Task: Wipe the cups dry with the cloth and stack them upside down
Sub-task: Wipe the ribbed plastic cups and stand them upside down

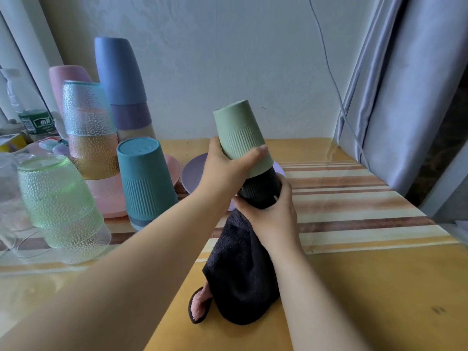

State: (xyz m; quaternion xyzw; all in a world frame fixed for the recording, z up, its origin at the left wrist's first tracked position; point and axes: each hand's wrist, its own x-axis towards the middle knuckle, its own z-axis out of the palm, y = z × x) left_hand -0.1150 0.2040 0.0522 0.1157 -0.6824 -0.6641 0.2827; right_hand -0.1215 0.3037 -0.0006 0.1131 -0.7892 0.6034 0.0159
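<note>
A pale green ribbed cup [239, 130] sits upside down over a black cup [263, 190], both tilted. My left hand [228, 165] grips the green cup around its lower part. My right hand [273, 214] holds the black cup near its rim together with the dark cloth [240, 272], which hangs down to the table and shows a pink underside. A teal ribbed cup [145, 178] stands upside down on a darker cup at the left. Behind it rise stacks of upside-down cups: blue over purple [117, 74], and textured glass ones [87, 110].
A green-tinted glass stack [58, 198] stands at the near left, with a pink plate [109, 198] and a purple plate [195, 173] behind. A plastic bottle [30, 115] is at the far left. A striped mat [354, 198] covers the wooden table; a curtain [405, 97] hangs at right.
</note>
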